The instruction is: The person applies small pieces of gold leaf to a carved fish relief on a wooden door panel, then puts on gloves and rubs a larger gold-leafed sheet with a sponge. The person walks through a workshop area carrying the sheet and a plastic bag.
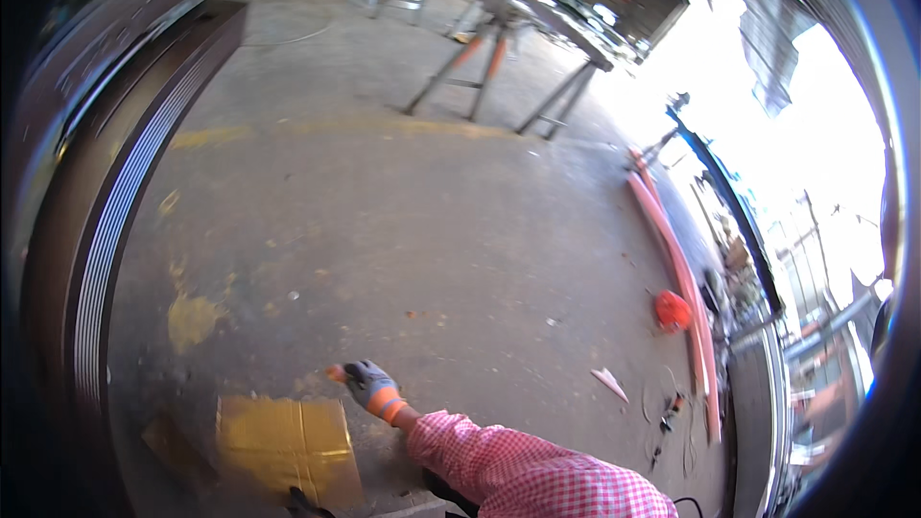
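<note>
My right hand (pixel 369 389) reaches out over the floor at the lower middle, in a grey work glove with an orange cuff. The arm wears a pink-and-white checked sleeve (pixel 537 460). Past the fingers shows a small orange-brown spot (pixel 334 373), too blurred to tell whether it is a fingertip or a held thing. Just left of and below the hand lies a flat piece of cardboard (pixel 288 441) covered with yellow paint; the hand is near its upper right corner. A dark shape (pixel 307 501) covers the cardboard's lower edge. My left hand is out of view.
Long brown metal profiles (pixel 134 192) stand along the left. Trestles (pixel 489 58) are at the back. To the right lie long pink wrapped lengths (pixel 676 259), a red round object (pixel 673 311), and a tool with a cable (pixel 667 417). Yellow paint marks (pixel 195 319) stain the concrete.
</note>
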The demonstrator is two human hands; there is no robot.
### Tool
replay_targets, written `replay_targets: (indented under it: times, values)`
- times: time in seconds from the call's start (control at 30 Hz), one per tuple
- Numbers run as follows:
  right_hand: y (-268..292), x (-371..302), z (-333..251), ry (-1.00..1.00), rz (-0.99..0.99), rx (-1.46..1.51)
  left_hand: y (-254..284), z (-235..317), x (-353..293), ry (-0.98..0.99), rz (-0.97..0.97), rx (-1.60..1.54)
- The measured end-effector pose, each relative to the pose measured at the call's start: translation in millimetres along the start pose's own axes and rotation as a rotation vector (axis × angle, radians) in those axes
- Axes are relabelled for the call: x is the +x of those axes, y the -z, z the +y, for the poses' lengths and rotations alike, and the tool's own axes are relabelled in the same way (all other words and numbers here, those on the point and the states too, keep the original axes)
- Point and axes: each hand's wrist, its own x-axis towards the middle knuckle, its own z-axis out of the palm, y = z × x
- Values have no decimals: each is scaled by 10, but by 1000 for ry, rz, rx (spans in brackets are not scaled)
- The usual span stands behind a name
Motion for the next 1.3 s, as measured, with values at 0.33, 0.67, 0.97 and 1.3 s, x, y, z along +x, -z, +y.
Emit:
replay_targets:
  times: [0.33, 0.67, 0.97, 1.3]
  values:
    - [3545, -2189, 1013, -997, -515, -824, -281, 1732, -1468, 352, -307, 97]
    - [4923, -1282, 276, -1043, -336, -445, -1994, 4258, -2779, 591, -486, -404]
    - [5278, -891, -334, -927, -214, -255, -3167, 5224, -2337, 466, -720, 212]
    - [4891, -3023, -575, -1846, 10, 157, -5132, 5475, -1388, 454, -995, 369]
